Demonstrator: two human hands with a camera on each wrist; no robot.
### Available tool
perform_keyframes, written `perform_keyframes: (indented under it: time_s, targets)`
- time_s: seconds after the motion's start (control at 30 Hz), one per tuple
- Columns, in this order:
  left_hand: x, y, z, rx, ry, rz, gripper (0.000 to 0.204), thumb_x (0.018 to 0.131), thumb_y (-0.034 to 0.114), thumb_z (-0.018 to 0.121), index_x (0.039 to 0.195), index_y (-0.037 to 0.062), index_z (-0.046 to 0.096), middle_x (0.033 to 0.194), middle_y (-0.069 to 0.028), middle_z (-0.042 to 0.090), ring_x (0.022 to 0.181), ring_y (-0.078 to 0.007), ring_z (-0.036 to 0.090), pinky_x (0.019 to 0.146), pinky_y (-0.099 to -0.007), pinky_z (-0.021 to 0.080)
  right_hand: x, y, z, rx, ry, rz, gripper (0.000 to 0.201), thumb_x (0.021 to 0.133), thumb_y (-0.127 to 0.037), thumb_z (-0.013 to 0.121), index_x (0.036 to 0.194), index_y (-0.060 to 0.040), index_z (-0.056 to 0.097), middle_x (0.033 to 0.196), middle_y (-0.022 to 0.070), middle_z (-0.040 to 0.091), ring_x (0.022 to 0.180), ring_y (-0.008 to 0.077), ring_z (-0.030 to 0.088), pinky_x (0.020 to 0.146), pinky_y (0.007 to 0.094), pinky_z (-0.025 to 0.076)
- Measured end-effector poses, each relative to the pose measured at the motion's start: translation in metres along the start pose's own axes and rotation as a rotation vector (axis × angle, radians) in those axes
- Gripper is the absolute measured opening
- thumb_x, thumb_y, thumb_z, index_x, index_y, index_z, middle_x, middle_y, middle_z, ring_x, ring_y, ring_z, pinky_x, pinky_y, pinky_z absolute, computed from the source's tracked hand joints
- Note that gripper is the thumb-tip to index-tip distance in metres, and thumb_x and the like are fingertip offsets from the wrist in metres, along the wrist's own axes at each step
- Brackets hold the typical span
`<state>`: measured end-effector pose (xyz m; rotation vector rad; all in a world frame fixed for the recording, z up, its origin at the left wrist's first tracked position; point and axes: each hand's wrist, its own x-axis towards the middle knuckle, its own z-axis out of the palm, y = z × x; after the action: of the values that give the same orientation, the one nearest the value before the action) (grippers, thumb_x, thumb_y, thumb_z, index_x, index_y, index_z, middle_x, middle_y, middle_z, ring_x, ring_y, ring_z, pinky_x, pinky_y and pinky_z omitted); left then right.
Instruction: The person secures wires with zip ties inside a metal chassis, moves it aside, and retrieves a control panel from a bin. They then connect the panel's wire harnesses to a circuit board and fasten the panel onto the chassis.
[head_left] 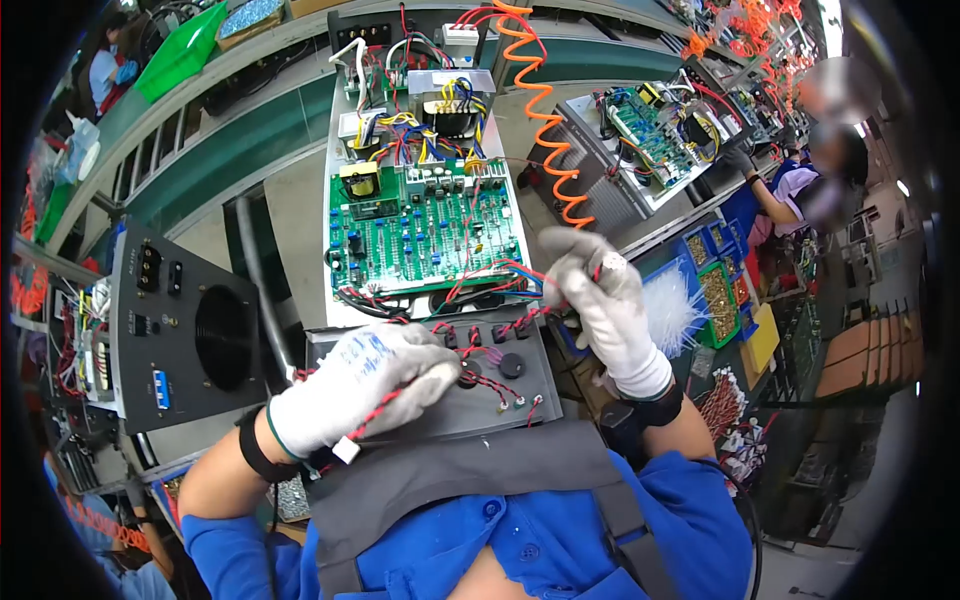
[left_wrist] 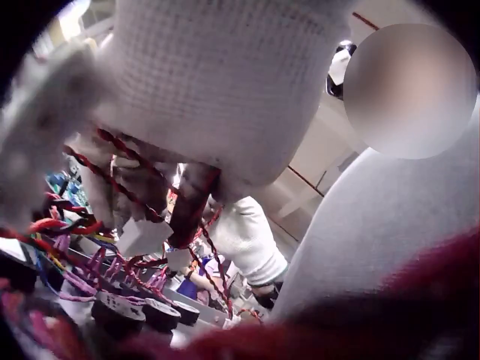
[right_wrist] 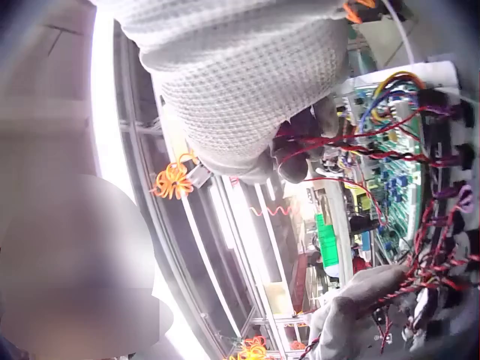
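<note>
Above the near grey panel (head_left: 440, 400), a twisted red-black wire (head_left: 500, 330) was pinched taut between left hand (head_left: 350, 385) and right hand (head_left: 600, 300); light and limp, it seemed best gripped near its connector (head_left: 346, 450).

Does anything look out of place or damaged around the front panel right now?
Nothing stands out. The left hand and right hand each grip the red-and-black twisted wire over the grey front panel; the green circuit board sits flat.
</note>
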<state>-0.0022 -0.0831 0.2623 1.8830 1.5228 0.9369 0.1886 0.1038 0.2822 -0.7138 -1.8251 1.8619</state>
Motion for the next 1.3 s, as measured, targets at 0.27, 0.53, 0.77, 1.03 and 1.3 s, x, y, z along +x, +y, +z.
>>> perform_keyframes:
  time_s: [0.27, 0.53, 0.77, 1.03, 1.3]
  targets:
    - [0.034, -0.027, -0.003, 0.055, 0.374, -0.267, 0.027, 0.096, 0.016, 0.050, 0.116, 0.0020, 0.062, 0.104, -0.0167, 0.063, 0.093, -0.0256, 0.063, 0.083, -0.0347, 0.050, 0.035, -0.014, 0.016, -0.160, -0.181, 0.126, 0.027, 0.098, -0.023, 0.058, 0.120, -0.0084, 0.062, 0.081, 0.0011, 0.059, 0.062, 0.0024, 0.051, 0.055, 0.0198, 0.046]
    - [0.042, -0.031, -0.018, -0.569, 0.110, -0.468, 0.051, 0.099, 0.039, 0.052, 0.132, 0.0006, 0.054, 0.098, -0.0048, 0.064, 0.090, -0.0104, 0.056, 0.083, -0.0258, 0.046, 0.050, 0.006, -0.002, -0.113, -0.209, -0.110, 0.045, 0.099, -0.029, 0.057, 0.134, -0.0020, 0.051, 0.095, 0.0102, 0.069, 0.066, 0.0156, 0.065, 0.065, 0.0277, 0.052]
    - [0.045, -0.023, 0.008, 0.326, 0.538, -0.135, 0.018, 0.088, 0.008, 0.059, 0.104, 0.0002, 0.060, 0.120, -0.0218, 0.056, 0.110, -0.0386, 0.055, 0.094, -0.0433, 0.044, 0.060, 0.015, 0.009, -0.997, -0.366, -0.560, 0.026, 0.092, -0.021, 0.064, 0.116, -0.0104, 0.062, 0.086, 0.0131, 0.068, 0.076, 0.0329, 0.067, 0.061, 0.0406, 0.053]
    - [0.032, -0.045, 0.011, -0.113, 0.459, -0.253, 0.014, 0.087, 0.007, 0.054, 0.098, 0.0001, 0.057, 0.098, -0.0167, 0.058, 0.100, -0.0316, 0.057, 0.087, -0.0373, 0.046, 0.089, 0.008, 0.002, -1.180, -0.142, -0.687, 0.016, 0.086, -0.018, 0.066, 0.099, -0.0097, 0.068, 0.079, 0.0107, 0.064, 0.071, 0.0296, 0.065, 0.060, 0.0378, 0.051]
    - [-0.003, -0.018, -0.009, -0.290, 0.534, -0.302, 0.017, 0.097, 0.014, 0.055, 0.098, -0.0020, 0.061, 0.092, -0.0130, 0.060, 0.093, -0.0245, 0.058, 0.087, -0.0348, 0.045, 0.084, 0.009, 0.007, -1.561, -0.638, -0.631, 0.013, 0.089, -0.014, 0.054, 0.090, -0.0054, 0.063, 0.079, 0.0136, 0.063, 0.077, 0.0320, 0.065, 0.064, 0.0443, 0.048]
